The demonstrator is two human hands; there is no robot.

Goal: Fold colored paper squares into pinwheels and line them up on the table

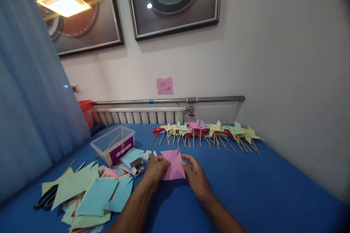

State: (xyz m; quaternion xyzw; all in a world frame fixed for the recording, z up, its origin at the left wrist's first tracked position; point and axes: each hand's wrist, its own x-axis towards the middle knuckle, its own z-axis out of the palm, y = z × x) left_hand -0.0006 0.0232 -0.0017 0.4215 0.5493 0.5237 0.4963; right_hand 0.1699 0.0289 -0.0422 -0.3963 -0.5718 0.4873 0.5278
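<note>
A square of pink paper [174, 165], with slits running in from its corners, is held up between my two hands above the blue table. My left hand [157, 169] is closed on its left edge, thumb lying on the front of the sheet. At the right edge my right hand [194, 173] grips it, fingers behind the paper and partly hidden. Just left of my left hand sits a small open box [137, 167] with tiny metal pieces inside. Behind the hands, finished paper pinwheels [194, 126] on thin wooden sticks lie in a row.
A clear plastic bin [112, 143] with a few sticks stands at the left. Nearer lie stacked coloured paper sheets [97, 194] and black-handled scissors [45, 198]. A red basket [86, 113], a blue curtain [35, 80] and a wall pipe [218, 99] border the blue table [246, 189].
</note>
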